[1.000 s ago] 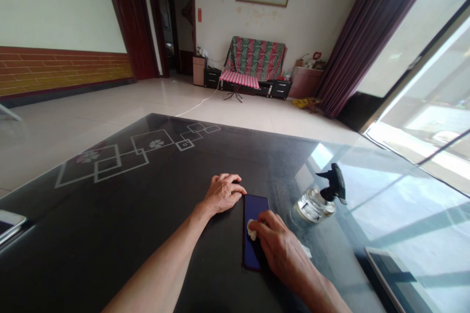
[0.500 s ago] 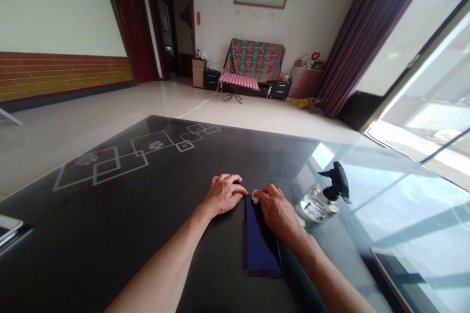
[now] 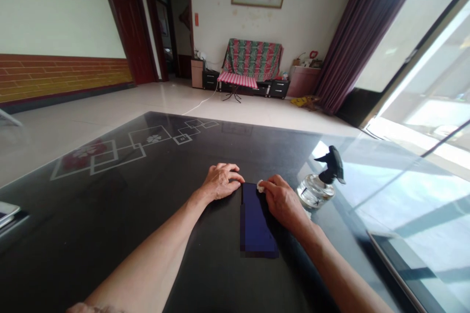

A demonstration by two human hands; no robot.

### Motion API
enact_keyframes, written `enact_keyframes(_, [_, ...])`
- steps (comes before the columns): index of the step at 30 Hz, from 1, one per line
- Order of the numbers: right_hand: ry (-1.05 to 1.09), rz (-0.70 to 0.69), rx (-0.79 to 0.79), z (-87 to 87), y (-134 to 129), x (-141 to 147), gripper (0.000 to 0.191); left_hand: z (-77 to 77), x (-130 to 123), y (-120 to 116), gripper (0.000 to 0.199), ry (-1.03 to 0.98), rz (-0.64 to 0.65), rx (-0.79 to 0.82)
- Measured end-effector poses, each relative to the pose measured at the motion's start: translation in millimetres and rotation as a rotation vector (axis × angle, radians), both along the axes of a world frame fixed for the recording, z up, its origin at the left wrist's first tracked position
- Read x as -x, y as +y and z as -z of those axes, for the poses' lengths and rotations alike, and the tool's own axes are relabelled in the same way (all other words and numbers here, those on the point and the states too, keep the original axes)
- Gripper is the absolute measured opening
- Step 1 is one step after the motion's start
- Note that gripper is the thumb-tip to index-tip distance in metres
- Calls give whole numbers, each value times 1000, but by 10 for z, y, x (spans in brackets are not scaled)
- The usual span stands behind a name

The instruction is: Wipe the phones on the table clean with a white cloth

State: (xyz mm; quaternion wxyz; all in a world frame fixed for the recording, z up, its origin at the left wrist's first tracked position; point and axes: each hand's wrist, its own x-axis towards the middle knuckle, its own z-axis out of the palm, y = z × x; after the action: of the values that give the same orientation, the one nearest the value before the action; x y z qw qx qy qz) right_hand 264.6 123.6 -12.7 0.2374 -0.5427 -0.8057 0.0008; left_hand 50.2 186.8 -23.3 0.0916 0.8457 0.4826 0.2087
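Observation:
A smartphone [image 3: 259,222] with a dark blue screen lies flat on the black tabletop [image 3: 139,215] in front of me; part of its left and lower edge is blurred out by blocks. My left hand [image 3: 222,181] rests on the table beside the phone's top left corner, fingers spread, with a fingertip touching that corner. Pinched in the fingers of my right hand [image 3: 284,200] is a small wad of white tissue [image 3: 260,186], at the phone's top right corner. Just right of that hand stands a clear spray bottle [image 3: 316,190] with a black trigger head.
A tablet-like device [image 3: 407,269] lies at the lower right. Another white-edged device [image 3: 8,212] sits at the far left. A white scrap [image 3: 308,214] shows beside my right wrist. Beyond the table are a small pink striped table [image 3: 237,79] and a cloth-covered object [image 3: 253,58].
My right hand has moved the tissue slightly right, from the phone's top edge to its top right corner. My left hand keeps its place at the corner. The view has shifted a little.

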Motion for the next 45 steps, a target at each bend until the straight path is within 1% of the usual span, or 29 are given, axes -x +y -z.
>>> enact_keyframes(4, [-61, -20, 46, -76, -147, -15, 27, -4, 6, 11, 21, 8, 4, 7])
enact_keyframes(9, [-147, -82, 91, -173, -455, -21, 30, -29, 12, 9, 23, 15, 8, 16])
enact_keyframes(13, [-141, -133, 116, -195, -710, -40, 32, -37, 15, 11, 23, 19, 15, 16])
enact_keyframes(17, [-113, -158, 132, -189, -867, -52, 31, -34, 21, 20, 23, 22, 21, 16])
enact_keyframes(25, [-122, -155, 153, -215, -960, -22, 30, -22, 27, 18, 22, 25, 17, 8])
enact_keyframes(33, [-130, -172, 127, -225, -1007, -2, 29, -32, 19, 11, 22, 28, 11, -6])
enact_keyframes(36, [-115, -179, 148, -230, -1023, 23, 29, -24, 18, 10, 22, 25, 5, -6])
enact_keyframes(40, [-105, -197, 157, -212, -1032, 99, 26, -17, 17, 6, 21, 23, 2, -4])
enact_keyframes(45, [-121, -185, 132, -160, -1021, 253, 21, -31, 16, -1, 22, 21, 3, -3])
